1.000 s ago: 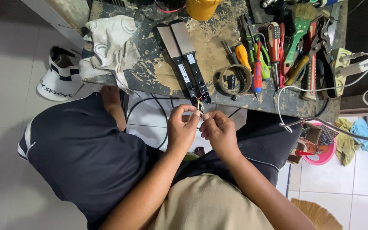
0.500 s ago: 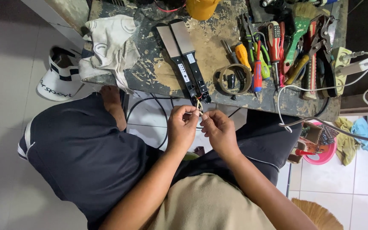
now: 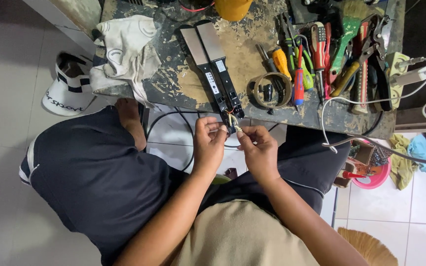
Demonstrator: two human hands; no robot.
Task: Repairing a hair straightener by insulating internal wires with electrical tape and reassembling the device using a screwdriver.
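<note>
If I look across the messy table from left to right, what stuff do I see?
White cloth → black hair straightener → roll of tape → pile of screwdrivers and pliers → white plug and cable.

Fine wire ends and frame edges leave much unclear

The thin wire ends (image 3: pixel 233 123) pinched between the left hand (image 3: pixel 208 144) and right hand (image 3: pixel 258 148) are too small to tell how they join, and the fingertips cover the grip itself. The black cable (image 3: pixel 173 117) vanishes behind the left hand. The yellow round object (image 3: pixel 231 7) is cut off by the top edge, as is the far side of the scuffed dark tabletop (image 3: pixel 183 83). The heap of hand tools (image 3: pixel 336 54) overlaps, hiding many handles. The woven brown item (image 3: pixel 366 249) is cropped at the bottom.
</note>
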